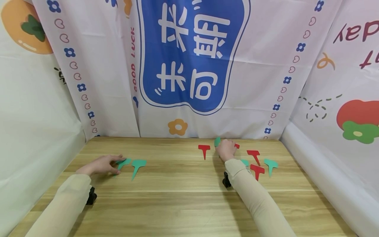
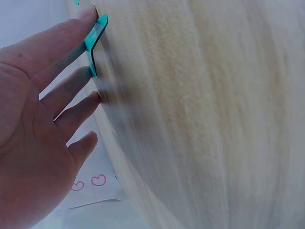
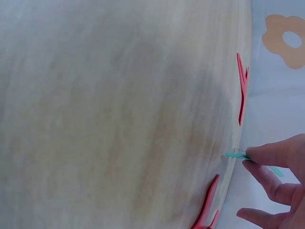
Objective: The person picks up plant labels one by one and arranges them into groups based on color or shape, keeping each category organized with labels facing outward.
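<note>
**Red & green tags on wooden table**

Backdrop w/ big white Chinese characters on a blue panel [image 1: 192,56] is hanging behind; "GOOD LUCK" is reading in red beside it. Counting tags: 4 red showing, one half hidden behind the right hand; 5 green. Left hand [image 1: 102,165] is lying w/ fingers spread, fingertips pressing a green tag [image 1: 123,162] flat on the wooden table [image 1: 177,204], a 2nd green tag [image 1: 137,166] just beside. Right hand [image 1: 226,149] is pinching a green tag [image 1: 217,142] near the far edge, lifting it off the wood. White printed cloth is walling 3 sides
</note>
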A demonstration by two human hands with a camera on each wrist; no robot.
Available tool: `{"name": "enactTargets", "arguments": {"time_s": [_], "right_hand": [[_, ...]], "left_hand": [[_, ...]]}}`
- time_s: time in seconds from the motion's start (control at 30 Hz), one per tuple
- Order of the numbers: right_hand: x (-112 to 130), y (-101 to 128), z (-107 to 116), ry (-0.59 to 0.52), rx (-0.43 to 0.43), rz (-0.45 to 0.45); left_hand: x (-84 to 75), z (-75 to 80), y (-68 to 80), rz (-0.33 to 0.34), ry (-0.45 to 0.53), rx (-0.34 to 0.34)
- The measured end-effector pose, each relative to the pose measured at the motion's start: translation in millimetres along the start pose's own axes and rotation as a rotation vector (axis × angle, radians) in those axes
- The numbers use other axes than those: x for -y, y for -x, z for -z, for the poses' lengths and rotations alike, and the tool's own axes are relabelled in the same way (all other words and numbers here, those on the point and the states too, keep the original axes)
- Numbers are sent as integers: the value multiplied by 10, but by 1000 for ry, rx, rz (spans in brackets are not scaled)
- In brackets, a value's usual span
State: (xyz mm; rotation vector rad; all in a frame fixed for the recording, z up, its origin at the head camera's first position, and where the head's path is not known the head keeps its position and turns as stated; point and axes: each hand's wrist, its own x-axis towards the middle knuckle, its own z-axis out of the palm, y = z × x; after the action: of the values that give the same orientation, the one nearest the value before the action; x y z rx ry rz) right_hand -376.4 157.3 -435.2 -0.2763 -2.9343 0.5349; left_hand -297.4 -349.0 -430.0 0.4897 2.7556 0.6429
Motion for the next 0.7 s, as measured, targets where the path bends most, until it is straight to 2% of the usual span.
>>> {"name": "enactTargets", "arguments": {"time_s": [0.7], "right_hand": [[97,104,2,-37,-35,33]], "left_hand": [[4,0,-3,-3,0,-5]]}}
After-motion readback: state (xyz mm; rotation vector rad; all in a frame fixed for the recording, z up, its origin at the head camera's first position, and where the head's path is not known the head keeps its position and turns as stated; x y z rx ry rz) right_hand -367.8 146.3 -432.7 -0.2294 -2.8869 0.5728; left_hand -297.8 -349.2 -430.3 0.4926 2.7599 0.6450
